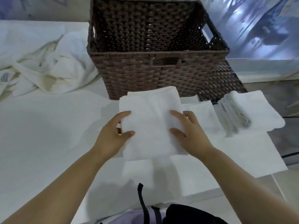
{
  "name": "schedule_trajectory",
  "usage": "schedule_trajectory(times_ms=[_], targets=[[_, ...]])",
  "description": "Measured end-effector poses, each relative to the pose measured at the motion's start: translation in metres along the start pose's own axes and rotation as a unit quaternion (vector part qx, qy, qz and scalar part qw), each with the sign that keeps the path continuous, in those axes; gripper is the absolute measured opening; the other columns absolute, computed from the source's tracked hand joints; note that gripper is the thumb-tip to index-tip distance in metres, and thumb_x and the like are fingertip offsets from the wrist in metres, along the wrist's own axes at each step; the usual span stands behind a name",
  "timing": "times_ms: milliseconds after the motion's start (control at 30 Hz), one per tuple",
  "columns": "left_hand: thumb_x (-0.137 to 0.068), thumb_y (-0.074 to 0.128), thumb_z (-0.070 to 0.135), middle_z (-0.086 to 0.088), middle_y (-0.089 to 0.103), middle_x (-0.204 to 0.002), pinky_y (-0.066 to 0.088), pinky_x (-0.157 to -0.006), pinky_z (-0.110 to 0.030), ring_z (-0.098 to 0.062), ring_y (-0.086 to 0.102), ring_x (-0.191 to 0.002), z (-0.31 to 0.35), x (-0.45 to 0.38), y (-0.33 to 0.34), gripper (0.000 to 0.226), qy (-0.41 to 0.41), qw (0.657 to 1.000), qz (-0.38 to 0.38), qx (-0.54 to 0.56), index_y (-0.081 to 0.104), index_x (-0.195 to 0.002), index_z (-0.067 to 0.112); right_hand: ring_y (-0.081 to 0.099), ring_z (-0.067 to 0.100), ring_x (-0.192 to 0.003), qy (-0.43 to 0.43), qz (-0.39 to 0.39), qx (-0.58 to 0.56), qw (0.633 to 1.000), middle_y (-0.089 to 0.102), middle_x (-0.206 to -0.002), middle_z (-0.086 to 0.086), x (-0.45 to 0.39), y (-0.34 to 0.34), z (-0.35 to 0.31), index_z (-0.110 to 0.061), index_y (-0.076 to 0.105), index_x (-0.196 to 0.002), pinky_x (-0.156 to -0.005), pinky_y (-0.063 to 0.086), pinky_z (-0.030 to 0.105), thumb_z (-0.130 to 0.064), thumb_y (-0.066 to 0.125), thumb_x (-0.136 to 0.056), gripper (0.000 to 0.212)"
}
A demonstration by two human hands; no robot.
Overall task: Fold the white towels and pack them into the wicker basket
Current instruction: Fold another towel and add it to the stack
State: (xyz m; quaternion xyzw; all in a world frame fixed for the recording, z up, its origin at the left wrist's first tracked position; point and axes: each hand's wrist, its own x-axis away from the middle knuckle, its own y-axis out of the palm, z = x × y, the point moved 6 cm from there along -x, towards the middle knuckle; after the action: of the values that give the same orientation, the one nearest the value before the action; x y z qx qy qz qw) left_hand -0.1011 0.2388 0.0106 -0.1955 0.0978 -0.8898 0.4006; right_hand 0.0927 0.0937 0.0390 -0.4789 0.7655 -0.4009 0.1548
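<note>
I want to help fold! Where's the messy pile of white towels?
In the head view, the crumpled heap of white towels lies at the left on the white surface, just left of the brown woven wicker basket.

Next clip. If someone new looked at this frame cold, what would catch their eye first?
Probably the big brown wicker basket at top centre, open and apparently empty. Right below it, the left hand and right hand grip a folded white towel by its sides. A crumpled towel pile lies at left.
</note>
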Motion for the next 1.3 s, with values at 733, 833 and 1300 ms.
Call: schedule_trajectory(times_ms=[733, 833, 1300], targets=[[-0.093, 0.049, 0.046, -0.001, 0.032, -0.135, 0.039, -0.103, -0.036, -0.022, 0.041, -0.123, 0.037, -0.058, 0.177, 0.053, -0.032, 0.956, -0.096, -0.277, 0.032, -0.142, 0.035, 0.050, 0.032, -0.117, 0.095, -0.138, 0.230, 0.959, 0.024, -0.147, 0.009, -0.043, -0.073, 0.162, -0.023, 0.026, -0.146, -0.089, 0.048, 0.040, -0.019, 0.041, -0.098, 0.051], [-0.093, 0.048, 0.046, 0.000, 0.037, -0.133, 0.042, -0.100, -0.035, -0.020, 0.046, -0.117, 0.044, -0.058, 0.170, 0.052, -0.022, 0.947, -0.107, -0.304, 0.033, -0.141, 0.035, 0.049, 0.032, -0.116, 0.081, -0.132, 0.281, 0.947, 0.031, -0.142, 0.009, -0.046, -0.080, 0.153, -0.022, 0.032, -0.141, -0.078, 0.045, 0.037, -0.024, 0.042, -0.098, 0.045], [-0.090, 0.052, 0.051, 0.009, 0.062, -0.115, 0.047, -0.090, -0.031, -0.011, 0.059, -0.099, 0.022, -0.022, 0.042, 0.038, -0.076, 0.912, -0.079, -0.395, 0.056, -0.120, 0.029, 0.045, 0.023, -0.126, -0.080, -0.238, 0.334, 0.908, 0.043, -0.138, 0.002, -0.064, -0.052, 0.008, -0.024, 0.031, -0.145, -0.098, 0.042, 0.039, -0.047, 0.046, -0.095, 0.056]])
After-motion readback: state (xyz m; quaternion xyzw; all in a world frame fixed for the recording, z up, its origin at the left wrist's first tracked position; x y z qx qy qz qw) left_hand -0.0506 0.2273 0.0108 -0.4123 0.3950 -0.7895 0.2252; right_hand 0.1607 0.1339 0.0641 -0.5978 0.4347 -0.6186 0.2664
